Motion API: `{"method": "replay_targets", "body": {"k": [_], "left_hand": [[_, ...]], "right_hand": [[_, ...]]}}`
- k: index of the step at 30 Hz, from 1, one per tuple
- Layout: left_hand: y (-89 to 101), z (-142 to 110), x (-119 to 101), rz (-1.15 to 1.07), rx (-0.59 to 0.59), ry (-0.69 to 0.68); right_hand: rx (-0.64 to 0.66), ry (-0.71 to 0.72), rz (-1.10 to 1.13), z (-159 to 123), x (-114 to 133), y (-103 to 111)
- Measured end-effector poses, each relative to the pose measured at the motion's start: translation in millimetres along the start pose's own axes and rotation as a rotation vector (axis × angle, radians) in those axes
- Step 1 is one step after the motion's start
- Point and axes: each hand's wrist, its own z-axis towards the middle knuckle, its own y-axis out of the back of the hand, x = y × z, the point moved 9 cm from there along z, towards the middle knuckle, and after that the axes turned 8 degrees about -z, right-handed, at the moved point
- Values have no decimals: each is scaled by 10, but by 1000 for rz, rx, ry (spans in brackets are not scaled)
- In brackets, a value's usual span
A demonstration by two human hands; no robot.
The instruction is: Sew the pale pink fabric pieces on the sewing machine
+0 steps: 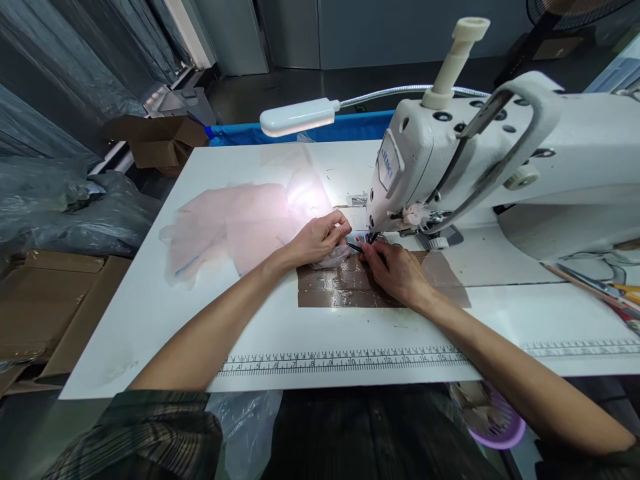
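My left hand [323,237] is closed in a pinch just left of the needle area, with a sheer pale fabric [334,257] gathered under its fingertips. More of this thin pink fabric [255,217] spreads over the table to the left. A slim dark pointed tool [354,247] sticks out from the fingers of my right hand [395,267], its tip aimed at the left fingertips; its exact kind is too small to make out. Both hands are close to the presser foot of a white sewing machine [405,160]. Brown tape [330,290] covers the surface beneath them.
A white lamp [297,118] on a bendy neck shines on the fabric. A printed ruler [325,363] runs along the white table's [165,313] front edge. Pencils and tools [607,290] lie at right. Cardboard boxes [55,307] stand left; a purple basket [500,433] sits below.
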Motion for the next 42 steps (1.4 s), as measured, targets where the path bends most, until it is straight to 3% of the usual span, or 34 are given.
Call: {"method": "replay_targets", "body": {"k": [4,7,12,16,19,22,25,28,31,36,42], "left_hand": [[-12,2,-6,-38,-13,-13],[18,-7,-9,-42,-39,-21],[110,-107,-177,313,-105,-52],[-87,-248,-475,647,-40,-121],[-314,-355,-529,692,57,-67],[-368,-439,-415,527,34,81],[-236,-480,-193,153,-141,230],[-86,-456,-31,-137,-323,230],[-36,-406,44,-285,-393,186],[-81,-427,89,-415,-404,159],[-98,-483,81,-319,-408,58]], "right_hand": [[-5,-5,3,-13,-4,4],[-26,9,142,-35,-40,21],[-31,16,355,-66,-94,52],[-91,-24,359,-92,-113,143],[-91,-63,336,-109,-153,179],[-55,-74,316,-115,-180,181],[-36,-51,317,-113,-162,175],[-24,-41,317,-113,-137,152],[-6,-43,334,-113,-123,125],[43,-69,472,-87,-120,81],[106,-95,519,-56,-100,30]]}}
